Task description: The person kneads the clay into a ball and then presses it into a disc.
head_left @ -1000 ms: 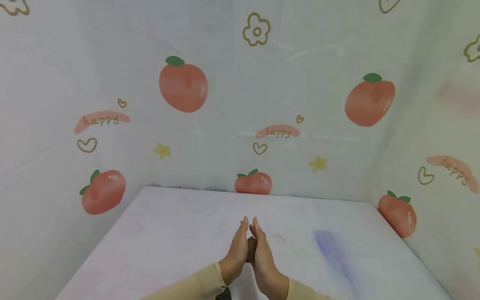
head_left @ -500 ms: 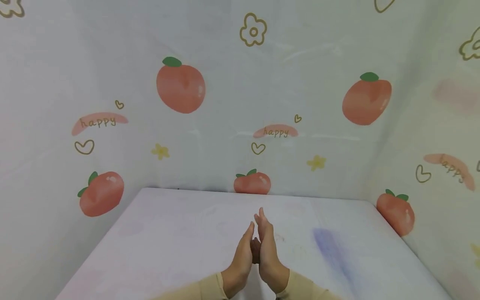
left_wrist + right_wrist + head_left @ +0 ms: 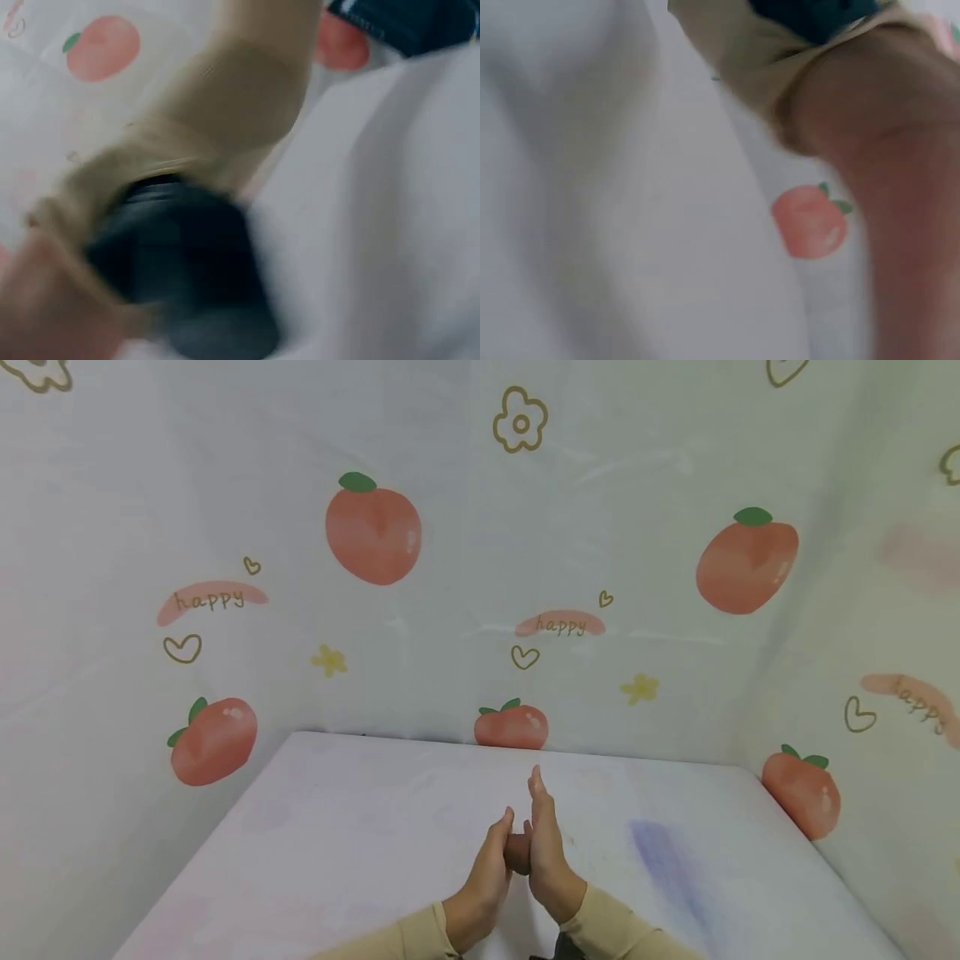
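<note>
In the head view my left hand [image 3: 486,877] and right hand [image 3: 550,860] face each other palm to palm above the front half of the table. Pressed between the palms is a small brown lump [image 3: 517,853], like modelling clay, with a rounded, stubby shape. Fingers on both hands are straight and point forward; the right fingertips reach farther forward than the left. Most of the lump's sides are covered by the palms. The wrist views are blurred and do not show the lump, only skin, beige sleeve [image 3: 232,90] and a dark wrist device [image 3: 195,277].
A white table [image 3: 360,827] with a bluish-purple smear [image 3: 671,868] on its right side lies below the hands. White cloth walls [image 3: 450,543] printed with peaches and flowers stand behind it and at both sides.
The hands slide against each other with the lump between them: the right has moved forward relative to the left. Both shifted slightly right, and the lump shows more openly between the palms.
</note>
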`<state>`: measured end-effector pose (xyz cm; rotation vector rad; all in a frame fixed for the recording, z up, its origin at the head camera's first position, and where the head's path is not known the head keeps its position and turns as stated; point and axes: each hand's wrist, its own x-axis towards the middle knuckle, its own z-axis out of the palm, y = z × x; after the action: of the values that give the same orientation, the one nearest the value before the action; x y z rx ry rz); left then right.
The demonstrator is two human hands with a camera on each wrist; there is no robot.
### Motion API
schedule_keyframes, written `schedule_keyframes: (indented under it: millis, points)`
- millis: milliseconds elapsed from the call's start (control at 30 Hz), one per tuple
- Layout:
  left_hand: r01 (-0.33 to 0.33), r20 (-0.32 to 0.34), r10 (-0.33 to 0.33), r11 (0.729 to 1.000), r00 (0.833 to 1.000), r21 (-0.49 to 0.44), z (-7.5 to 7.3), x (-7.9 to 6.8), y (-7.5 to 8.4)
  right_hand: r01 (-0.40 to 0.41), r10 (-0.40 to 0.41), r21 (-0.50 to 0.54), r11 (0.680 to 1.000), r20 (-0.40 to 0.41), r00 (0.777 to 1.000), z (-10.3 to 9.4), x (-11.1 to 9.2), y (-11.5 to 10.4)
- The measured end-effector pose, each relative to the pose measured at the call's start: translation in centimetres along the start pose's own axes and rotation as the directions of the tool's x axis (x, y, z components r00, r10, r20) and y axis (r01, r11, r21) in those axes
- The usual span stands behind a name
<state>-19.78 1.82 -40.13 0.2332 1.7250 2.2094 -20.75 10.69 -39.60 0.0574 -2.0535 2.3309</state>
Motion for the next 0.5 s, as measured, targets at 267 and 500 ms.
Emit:
schedule_keyframes:
  millis: [267, 500]
  points:
    - [-0.036, -0.116, 0.047, 0.995, 0.992, 0.091, -0.1, 0.5, -0.1, -0.069, 0.069, -0.01, 0.998, 0.024, 0.997, 0.9, -1.4, 0.4]
    - [-0.084, -0.027, 0.086, 0.994, 0.996, 0.067, 0.6, -0.1, -0.1, 0.025, -0.024, 0.027, 0.999, -0.042, 0.999, 0.2, -0.3, 0.0]
